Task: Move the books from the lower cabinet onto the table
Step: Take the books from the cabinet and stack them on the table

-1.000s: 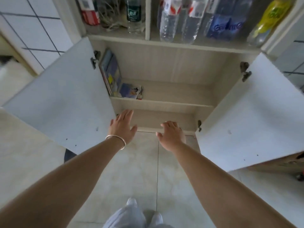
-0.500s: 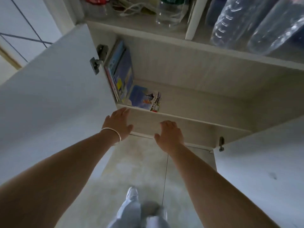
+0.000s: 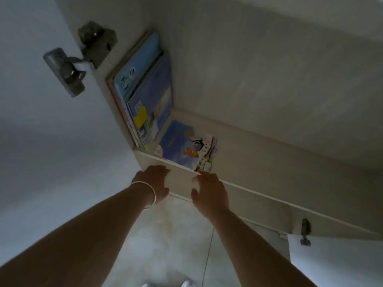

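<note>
Several thin books with blue covers lean upright against the left inner wall of the lower cabinet. A blue picture book lies flat on the shelf beside them. My left hand, with a silver bangle on the wrist, reaches to the shelf's front edge just below the flat book, fingers relaxed and empty. My right hand is beside it at the same edge, fingers spread, its fingertips close to the flat book's near corner. Neither hand holds anything.
The left cabinet door stands wide open with its hinge near the leaning books. The right door is open at the lower right. Tiled floor and my shoes lie below.
My head has dropped closer to the cabinet, so the shelf fills the view. Both hands have moved forward to the shelf's front edge, toward the flat book.
</note>
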